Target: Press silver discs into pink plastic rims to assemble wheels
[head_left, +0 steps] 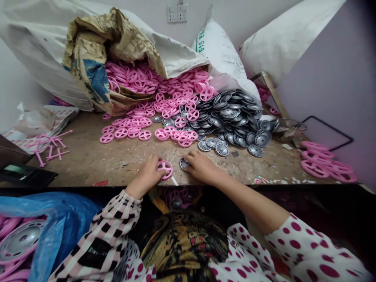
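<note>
Close to the table's front edge, my left hand point(148, 171) grips a pink plastic wheel ring point(165, 170) with a crossed spoke centre, thumb and fingers at its left rim. Just to the right, my right hand point(201, 166) has its fingers closed on a small grey wheel cover point(183, 163), partly hidden by the fingers. The two parts are a short gap apart. Beyond the hands spreads a heap of pink wheel rings point(141, 78), spilling from a torn sack. Right of it lies a pile of grey wheel covers point(232, 117).
Pink rod-like pieces point(54, 147) and a dark device point(28, 174) lie on the left. Larger pink rings point(326, 162) are stacked at the right edge. White sacks point(220, 51) stand behind. Below left, a blue bag point(67, 219) holds finished-looking wheels.
</note>
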{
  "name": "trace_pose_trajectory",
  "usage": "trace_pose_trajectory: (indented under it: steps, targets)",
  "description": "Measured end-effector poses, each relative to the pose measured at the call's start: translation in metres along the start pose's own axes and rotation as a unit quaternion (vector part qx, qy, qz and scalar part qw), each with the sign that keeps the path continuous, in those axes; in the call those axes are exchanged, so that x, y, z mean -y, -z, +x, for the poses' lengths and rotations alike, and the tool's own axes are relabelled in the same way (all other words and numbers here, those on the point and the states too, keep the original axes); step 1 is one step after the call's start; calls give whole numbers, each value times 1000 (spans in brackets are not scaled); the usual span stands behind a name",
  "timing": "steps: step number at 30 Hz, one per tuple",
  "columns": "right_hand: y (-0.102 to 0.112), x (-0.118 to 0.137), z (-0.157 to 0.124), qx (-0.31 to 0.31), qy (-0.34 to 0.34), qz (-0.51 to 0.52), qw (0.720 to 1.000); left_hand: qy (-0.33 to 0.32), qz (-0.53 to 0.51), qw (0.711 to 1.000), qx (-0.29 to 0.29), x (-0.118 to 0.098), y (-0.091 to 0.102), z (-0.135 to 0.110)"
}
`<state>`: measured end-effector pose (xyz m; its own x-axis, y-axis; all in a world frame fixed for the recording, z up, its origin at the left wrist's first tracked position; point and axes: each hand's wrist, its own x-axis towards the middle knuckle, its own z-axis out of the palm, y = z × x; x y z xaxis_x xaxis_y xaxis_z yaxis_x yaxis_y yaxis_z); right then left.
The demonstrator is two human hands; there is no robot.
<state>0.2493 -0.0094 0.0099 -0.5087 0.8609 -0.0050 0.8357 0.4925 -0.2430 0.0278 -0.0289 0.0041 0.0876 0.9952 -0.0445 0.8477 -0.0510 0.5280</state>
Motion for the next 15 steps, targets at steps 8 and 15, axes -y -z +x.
trace_pose_trajectory:
  steps: [8, 15]
  targets:
    - [-2, -6, 3, -103, -119, 403, 902, 162, -486, 858, 41, -5, -6, -16]
    - [-13, 48, -11, -269, -21, 345, 899, 120, -653, 745, 71, -31, -13, -21]
